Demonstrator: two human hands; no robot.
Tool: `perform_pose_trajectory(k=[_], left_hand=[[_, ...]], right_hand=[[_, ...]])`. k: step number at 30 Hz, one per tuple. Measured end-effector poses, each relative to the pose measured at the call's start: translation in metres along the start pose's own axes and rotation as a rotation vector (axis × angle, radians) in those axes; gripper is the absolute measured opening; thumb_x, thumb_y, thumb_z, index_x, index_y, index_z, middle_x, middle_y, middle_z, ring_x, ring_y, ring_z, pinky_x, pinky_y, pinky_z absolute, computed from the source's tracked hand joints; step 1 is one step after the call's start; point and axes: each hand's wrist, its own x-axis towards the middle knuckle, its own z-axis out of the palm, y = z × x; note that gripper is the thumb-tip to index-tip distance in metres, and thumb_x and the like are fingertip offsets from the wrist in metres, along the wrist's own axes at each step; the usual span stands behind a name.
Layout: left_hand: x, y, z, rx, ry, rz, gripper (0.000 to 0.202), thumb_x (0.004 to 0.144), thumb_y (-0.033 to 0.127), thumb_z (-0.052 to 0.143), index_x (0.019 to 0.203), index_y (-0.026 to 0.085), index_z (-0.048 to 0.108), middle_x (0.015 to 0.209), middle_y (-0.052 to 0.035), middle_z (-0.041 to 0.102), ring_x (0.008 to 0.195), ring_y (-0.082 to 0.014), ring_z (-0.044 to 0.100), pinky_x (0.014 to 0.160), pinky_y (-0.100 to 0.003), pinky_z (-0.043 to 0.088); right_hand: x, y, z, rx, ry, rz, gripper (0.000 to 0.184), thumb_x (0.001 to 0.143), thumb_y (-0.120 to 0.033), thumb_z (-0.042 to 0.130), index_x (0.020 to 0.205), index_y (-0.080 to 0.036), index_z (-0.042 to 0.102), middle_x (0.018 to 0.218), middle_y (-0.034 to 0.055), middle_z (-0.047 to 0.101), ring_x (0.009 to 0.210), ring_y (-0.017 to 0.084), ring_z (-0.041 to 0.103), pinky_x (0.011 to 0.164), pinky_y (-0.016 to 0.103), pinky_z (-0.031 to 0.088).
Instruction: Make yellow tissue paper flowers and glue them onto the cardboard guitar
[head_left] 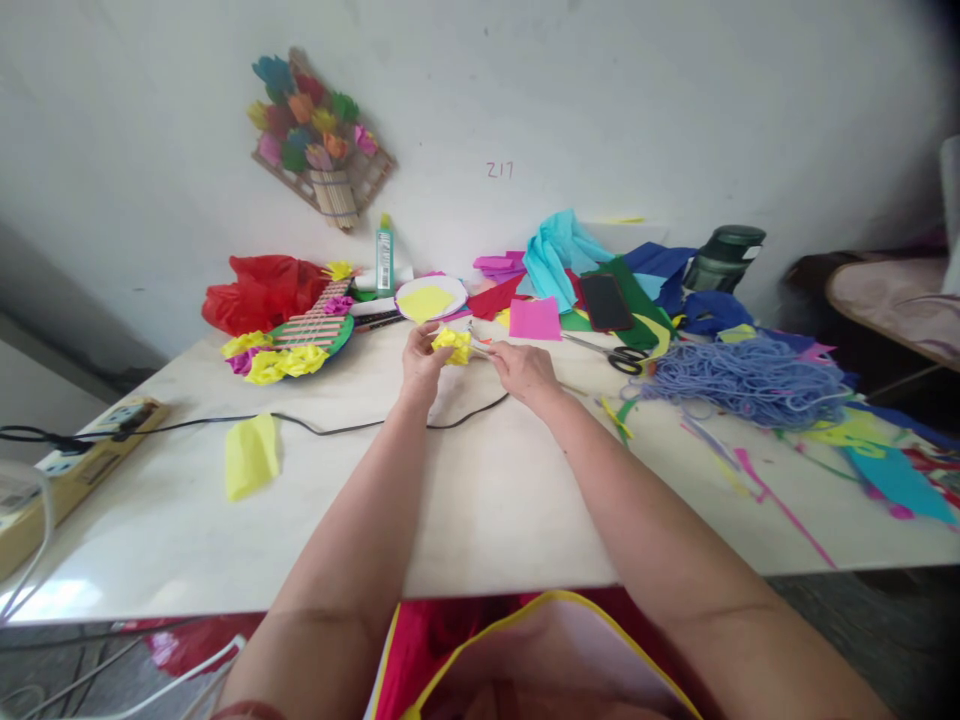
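Head camera view shows both bare hands meeting over the middle of a pale tabletop (487,510). The left hand (422,362) holds a yellow crumpled-paper flower (452,346) in a close pinch at its fingertips, so the flower sits between the two hands, just in front of a white round disc (409,303) with yellow paper on it. The right hand (529,372) closes its fingers narrowly around a slim pale item (481,346) pointing toward the flower (too small and blurred for me to tell what it is, or whether its tip touches the petals). Beyond the right hand lie a pink paper square (535,319), a dark smartphone (606,303) and scissors with black handles (628,360); farther right spreads a loose heap of blue yarn (750,380). To the left of the left hand rests a craft piece with pink slats (311,332), edged with yellow and magenta paper flowers, with red sheeting (262,295) heaped behind it. Nearer the person, a black cord (319,432) runs from a power strip (94,465) and passes just beyond a yellow paper piece (252,456).
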Motion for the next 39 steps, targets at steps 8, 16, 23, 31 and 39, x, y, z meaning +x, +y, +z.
perform_pose_trajectory(k=[8,16,23,31,39], left_hand=[[0.0024,-0.0048,-0.0005,0.021,-0.024,0.019,0.045,0.049,0.029,0.069,0.092,0.018,0.061,0.088,-0.0038,0.066,0.075,-0.017,0.063,0.065,-0.027,0.048],[0.0044,-0.0068,-0.0009,-0.003,0.0,0.005,0.043,0.049,0.027,0.07,0.091,0.017,0.062,0.085,-0.0032,0.068,0.076,-0.0176,0.064,0.068,-0.028,0.049],[0.0016,-0.0044,0.001,0.058,-0.011,0.038,0.042,0.051,0.031,0.069,0.089,0.017,0.062,0.083,-0.0032,0.067,0.076,-0.0185,0.063,0.067,-0.029,0.048],[-0.0006,-0.0038,0.0024,0.078,-0.03,0.067,0.036,0.052,0.031,0.072,0.082,0.018,0.058,0.076,-0.001,0.063,0.069,-0.0156,0.06,0.066,-0.028,0.047],[-0.0003,-0.0049,0.0033,-0.005,-0.042,-0.01,0.039,0.049,0.029,0.073,0.083,0.017,0.057,0.074,-0.0006,0.065,0.063,-0.0135,0.059,0.061,-0.026,0.046]], right_hand=[[-0.0003,-0.0006,0.0013,-0.015,0.006,-0.013,0.034,0.096,-0.032,0.04,0.117,-0.024,0.066,0.103,0.0079,0.075,0.092,0.021,0.068,0.074,0.028,0.042],[-0.0006,-0.0016,0.0013,-0.019,0.019,-0.017,0.033,0.096,-0.031,0.041,0.111,-0.024,0.068,0.1,0.008,0.076,0.092,0.021,0.068,0.071,0.029,0.041],[-0.0007,-0.0042,-0.0014,-0.048,-0.013,0.007,0.032,0.095,-0.03,0.04,0.11,-0.024,0.068,0.1,0.0092,0.075,0.091,0.022,0.068,0.072,0.029,0.042],[-0.0013,-0.0074,-0.0044,-0.081,-0.039,0.035,0.034,0.096,-0.031,0.038,0.112,-0.023,0.067,0.101,0.0111,0.075,0.092,0.023,0.068,0.073,0.03,0.043],[0.0,-0.0063,-0.002,-0.07,-0.036,0.033,0.036,0.097,-0.032,0.037,0.114,-0.022,0.067,0.1,0.0113,0.074,0.091,0.024,0.068,0.072,0.03,0.042]])
